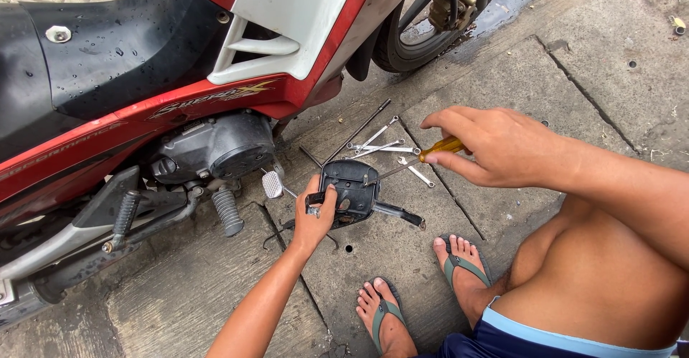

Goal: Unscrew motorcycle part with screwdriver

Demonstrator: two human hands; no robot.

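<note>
motorcycle (143, 78) fills 9 to 12 o'clock, red and black bodywork beaded with water, dark engine case (215, 146) low on its side, footpeg (227, 211) and silver brake pedal (272, 184) just below it.

left hand (313, 218) near centre, arm coming up from 6 o'clock. fingers curled narrow round the left edge of a black plastic cover (352, 189), thumb on top, pinning it flat to the concrete pavement (179, 286), likely so it does not shift under the tool. cover sits just at 4 o'clock of the engine case, a black lever-like arm (398, 214) sticking out toward 4 o'clock.

behind the cover, toward 1 o'clock: a long dark rod (359, 130) and a loose fan of thin silver wrenches (384, 146), laid within reach.

right hand (495, 146) at 3 o'clock, closed in a pinch on the yellow handle of a screwdriver (438, 148); shaft slants down toward 8 o'clock, tip at the cover's upper right edge. whether it sits in a screw head, cannot tell.

front wheel (423, 28) at 1 o'clock. feet in green sandals (423, 286) at 5 o'clock.
</note>
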